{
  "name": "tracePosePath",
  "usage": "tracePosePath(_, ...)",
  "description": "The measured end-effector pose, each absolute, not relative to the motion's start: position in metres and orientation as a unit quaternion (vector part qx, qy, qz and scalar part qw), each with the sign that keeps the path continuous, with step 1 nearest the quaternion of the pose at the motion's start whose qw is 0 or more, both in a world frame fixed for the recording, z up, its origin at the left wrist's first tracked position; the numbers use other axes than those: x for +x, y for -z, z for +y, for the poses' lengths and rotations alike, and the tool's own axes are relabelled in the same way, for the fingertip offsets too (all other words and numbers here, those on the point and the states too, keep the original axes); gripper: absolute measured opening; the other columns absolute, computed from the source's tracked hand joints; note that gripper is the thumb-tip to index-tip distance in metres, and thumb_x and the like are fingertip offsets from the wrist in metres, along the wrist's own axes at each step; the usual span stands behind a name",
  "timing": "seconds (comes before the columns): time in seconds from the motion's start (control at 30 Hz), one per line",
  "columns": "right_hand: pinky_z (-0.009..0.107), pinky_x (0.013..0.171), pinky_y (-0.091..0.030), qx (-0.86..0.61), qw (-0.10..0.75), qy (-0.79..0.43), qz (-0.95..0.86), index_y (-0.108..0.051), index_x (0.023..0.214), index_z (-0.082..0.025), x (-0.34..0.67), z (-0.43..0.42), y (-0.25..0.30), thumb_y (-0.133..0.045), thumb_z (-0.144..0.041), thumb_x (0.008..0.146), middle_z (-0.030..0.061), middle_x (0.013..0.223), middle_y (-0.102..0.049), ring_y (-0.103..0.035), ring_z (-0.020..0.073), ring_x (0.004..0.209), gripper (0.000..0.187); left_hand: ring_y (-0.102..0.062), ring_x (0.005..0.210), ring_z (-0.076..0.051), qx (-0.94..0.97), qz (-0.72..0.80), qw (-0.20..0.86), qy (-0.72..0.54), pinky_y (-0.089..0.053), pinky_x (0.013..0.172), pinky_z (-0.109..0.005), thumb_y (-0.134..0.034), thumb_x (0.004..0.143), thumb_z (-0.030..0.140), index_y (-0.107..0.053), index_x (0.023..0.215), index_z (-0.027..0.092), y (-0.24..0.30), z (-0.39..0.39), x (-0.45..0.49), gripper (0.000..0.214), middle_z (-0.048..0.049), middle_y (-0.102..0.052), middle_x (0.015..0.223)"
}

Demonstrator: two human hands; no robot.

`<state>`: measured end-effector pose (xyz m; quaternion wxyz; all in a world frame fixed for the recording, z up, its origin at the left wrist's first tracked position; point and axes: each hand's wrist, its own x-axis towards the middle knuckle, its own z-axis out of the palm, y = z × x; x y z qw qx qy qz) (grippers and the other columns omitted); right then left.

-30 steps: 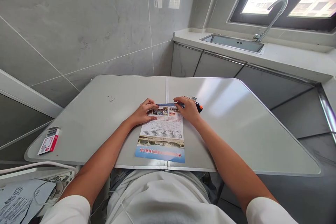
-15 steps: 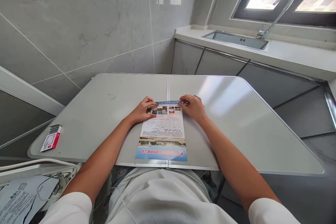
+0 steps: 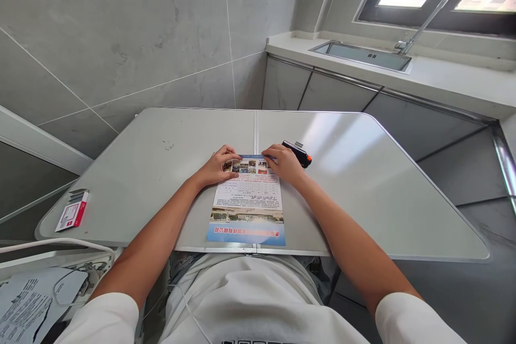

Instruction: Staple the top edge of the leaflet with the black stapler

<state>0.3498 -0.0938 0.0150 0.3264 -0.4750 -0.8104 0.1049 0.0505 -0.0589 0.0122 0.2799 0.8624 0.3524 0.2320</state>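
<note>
A printed leaflet [image 3: 248, 201] lies on the table in front of me, its lettering upside down to me. It has a blue top strip, a row of small photos and a blue band with red characters. My left hand [image 3: 219, 166] holds its upper left edge, thumb and fingertips resting on the paper. At the top edge, right of the middle, my right hand [image 3: 284, 162] has its bent fingers on the paper and hides the upper right corner. Just beyond that hand lies a black stapler-like tool [image 3: 297, 155] with an orange end.
A red and white small box [image 3: 72, 210] sits near the left end of the folding table [image 3: 374, 199], whose seam runs under the leaflet. Papers and a white cable [image 3: 60, 242] are at lower left. Behind to the right stands a counter with a sink [image 3: 363, 56] and a tap [image 3: 437, 8].
My right hand has moved left along the leaflet's top edge, uncovering the black and orange tool. My left hand stays at the left edge. The view has shifted slightly.
</note>
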Motion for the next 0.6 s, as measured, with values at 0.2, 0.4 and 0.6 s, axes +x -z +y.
tracePosePath(0.2, 0.043, 0.089, -0.051, -0.461, 0.234, -0.025, -0.855, -0.076, 0.124, -0.021, 0.335, -0.093, -0.018, -0.052, -0.019, 0.105, 0.0108, 0.113, -0.075, -0.062, 0.0295, 0.104, 0.032, -0.059, 0.126, -0.03, 0.866, 0.349, 0.277, -0.226, -0.047, 0.116, -0.051, -0.082, 0.084, 0.046, -0.073, 0.128, 0.026, -0.012, -0.059, 0.05, 0.05, -0.0104, -0.054, 0.129)
tracePosePath(0.4, 0.049, 0.103, -0.05, -0.481, 0.367, -0.006, -0.796, -0.071, 0.133, -0.025, 0.359, -0.098, -0.034, -0.053, -0.033, 0.107, 0.0105, 0.124, -0.072, -0.06, 0.0312, 0.115, 0.032, -0.059, 0.129, -0.031, 0.865, 0.355, 0.278, -0.22, -0.045, 0.117, -0.055, -0.083, 0.083, 0.045, -0.071, 0.133, 0.028, -0.013, -0.059, 0.049, 0.054, -0.0105, -0.054, 0.133)
tracePosePath(0.6, 0.045, 0.091, -0.054, -0.56, 0.351, -0.113, -0.742, -0.072, 0.121, -0.026, 0.411, -0.095, -0.036, -0.07, -0.044, 0.096, 0.0079, 0.113, -0.074, -0.066, 0.0292, 0.101, 0.031, -0.057, 0.133, -0.032, 0.866, 0.369, 0.273, -0.198, -0.045, 0.118, -0.053, -0.082, 0.084, 0.043, -0.067, 0.139, 0.03, -0.016, -0.061, 0.049, 0.059, -0.0096, -0.055, 0.139)
